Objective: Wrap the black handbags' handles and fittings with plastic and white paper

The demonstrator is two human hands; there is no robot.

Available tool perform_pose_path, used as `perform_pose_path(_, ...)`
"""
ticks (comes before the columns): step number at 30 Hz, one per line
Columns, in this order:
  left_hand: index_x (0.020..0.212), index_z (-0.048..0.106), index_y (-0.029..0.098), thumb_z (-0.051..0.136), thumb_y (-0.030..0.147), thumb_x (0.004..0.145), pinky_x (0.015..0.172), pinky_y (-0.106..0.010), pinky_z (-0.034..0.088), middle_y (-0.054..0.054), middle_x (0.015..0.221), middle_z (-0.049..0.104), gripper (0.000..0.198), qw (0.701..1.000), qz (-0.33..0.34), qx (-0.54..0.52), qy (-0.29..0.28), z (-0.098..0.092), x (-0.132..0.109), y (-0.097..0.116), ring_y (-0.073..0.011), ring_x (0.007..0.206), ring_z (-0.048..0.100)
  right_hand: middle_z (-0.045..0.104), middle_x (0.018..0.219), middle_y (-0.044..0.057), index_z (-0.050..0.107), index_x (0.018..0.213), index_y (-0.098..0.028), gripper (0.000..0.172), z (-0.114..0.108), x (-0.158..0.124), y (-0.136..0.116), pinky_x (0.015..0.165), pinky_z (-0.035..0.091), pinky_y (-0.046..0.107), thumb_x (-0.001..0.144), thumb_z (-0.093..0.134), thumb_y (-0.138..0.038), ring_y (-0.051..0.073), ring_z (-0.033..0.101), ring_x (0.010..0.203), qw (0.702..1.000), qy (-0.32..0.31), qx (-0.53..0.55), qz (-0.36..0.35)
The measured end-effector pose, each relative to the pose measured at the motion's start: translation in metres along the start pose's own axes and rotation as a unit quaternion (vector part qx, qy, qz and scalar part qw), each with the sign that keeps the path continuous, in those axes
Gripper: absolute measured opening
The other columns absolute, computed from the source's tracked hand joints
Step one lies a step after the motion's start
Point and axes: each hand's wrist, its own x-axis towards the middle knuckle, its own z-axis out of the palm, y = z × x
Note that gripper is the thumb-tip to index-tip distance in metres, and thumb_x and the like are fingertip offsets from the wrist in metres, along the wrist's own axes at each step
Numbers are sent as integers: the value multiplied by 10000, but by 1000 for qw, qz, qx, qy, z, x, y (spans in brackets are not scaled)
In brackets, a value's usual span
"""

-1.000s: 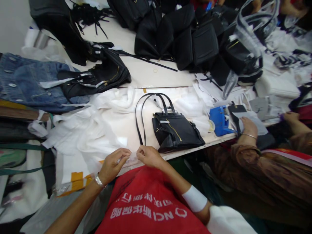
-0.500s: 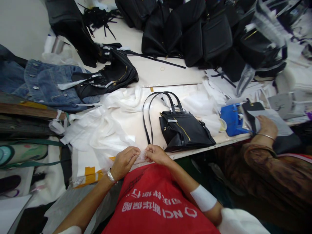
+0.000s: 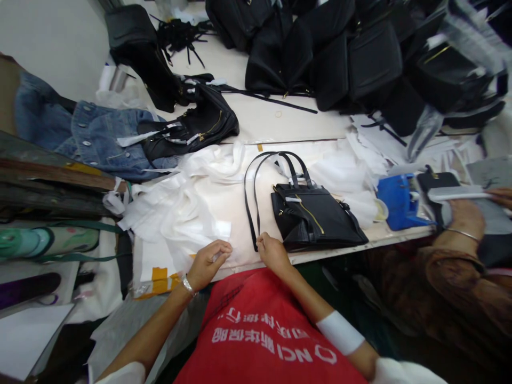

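A black handbag (image 3: 320, 218) with a gold zip lies on the table near its front edge, its two handles standing up. Its long thin strap (image 3: 248, 205) loops out to the left and comes down to my right hand (image 3: 275, 257). The fingertips of that hand are closed at the strap's lower end. My left hand (image 3: 208, 262) is further left, thumb and fingers pinched together over the table edge. Something small and see-through seems to be at those fingertips, too unclear to name.
Crumpled white wrapping sheets (image 3: 172, 208) spread left of the bag. A blue tape dispenser (image 3: 400, 201) stands to its right, beside a co-worker's hand (image 3: 466, 218). Black bags (image 3: 288, 53) pile up at the back. A denim jacket (image 3: 108, 138) lies at the left.
My hands were close together at a small clear piece. They have now parted, the right one moving to the strap's lower end. The camera view has shifted slightly left.
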Motion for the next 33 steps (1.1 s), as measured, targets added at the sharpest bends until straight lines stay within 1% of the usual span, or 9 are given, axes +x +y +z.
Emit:
perform_pose_path(4, 852, 641, 182, 520, 279, 867, 833, -355, 467, -79, 928, 649, 156, 999, -27, -29, 16, -7, -4, -6, -192, 904, 596, 674, 855, 177, 537, 1027, -111, 273, 13, 12, -8, 714, 438, 311, 866, 507, -330, 256, 644, 831, 992, -3, -120, 33)
perform_pose_path(9, 846, 650, 171, 545, 292, 853, 838, -357, 465, -82, 922, 648, 160, 997, -39, -64, 30, -15, -7, -8, -192, 905, 596, 658, 845, 240, 557, 1017, -59, 230, 20, 25, -10, 739, 437, 393, 837, 499, -190, 312, 634, 864, 993, -10, -102, 51)
perform_pose_path(13, 826, 653, 165, 565, 286, 841, 841, -357, 464, -81, 915, 652, 150, 994, -51, -88, 44, -20, -8, -9, -192, 902, 601, 667, 770, 118, 598, 846, -140, 129, 9, 25, -8, 702, 461, 332, 817, 526, -243, 241, 638, 787, 998, -32, -44, 26)
perform_pose_path(15, 818, 654, 164, 571, 277, 835, 835, -349, 467, -79, 916, 656, 142, 991, -62, -105, 54, -21, -7, -9, -190, 899, 605, 637, 683, 30, 578, 827, -177, 173, 2, 20, -12, 636, 477, 281, 828, 525, -342, 177, 622, 669, 994, -57, 93, 15)
perform_pose_path(17, 808, 656, 161, 579, 268, 829, 827, -339, 467, -76, 907, 659, 133, 988, -72, -122, 57, -21, -6, -9, -188, 893, 607, 594, 635, -17, 551, 852, -190, 224, -3, 12, -20, 596, 489, 257, 811, 550, -410, 135, 590, 588, 944, -77, 321, 14)
perform_pose_path(19, 804, 656, 160, 585, 255, 824, 830, -332, 460, -72, 898, 659, 121, 986, -81, -138, 54, -21, -5, -10, -185, 888, 605, 579, 634, -28, 539, 862, -189, 266, -6, 4, -31, 602, 506, 258, 759, 628, -418, 120, 582, 580, 856, -72, 512, 15)
perform_pose_path(20, 804, 655, 159, 587, 250, 822, 836, -330, 454, -70, 898, 657, 115, 984, -85, -146, 52, -20, -4, -10, -183, 887, 603, 582, 639, -27, 541, 857, -188, 281, -6, 1, -37, 610, 514, 261, 734, 660, -410, 119, 587, 589, 828, -60, 557, 13)
perform_pose_path(22, 811, 652, 157, 591, 246, 819, 847, -326, 444, -68, 905, 652, 107, 981, -94, -162, 52, -19, -3, -9, -181, 890, 597, 595, 645, -20, 548, 841, -184, 289, -5, -1, -46, 612, 527, 269, 706, 698, -390, 128, 605, 607, 807, -34, 589, 9)
perform_pose_path(33, 819, 656, 149, 609, 240, 799, 837, -298, 424, -63, 908, 641, 104, 967, -122, -212, 76, -15, 6, 8, -183, 898, 578, 625, 682, -11, 577, 813, -195, 190, 0, 5, -52, 628, 474, 268, 751, 665, -351, 141, 597, 657, 831, 34, 554, -30)
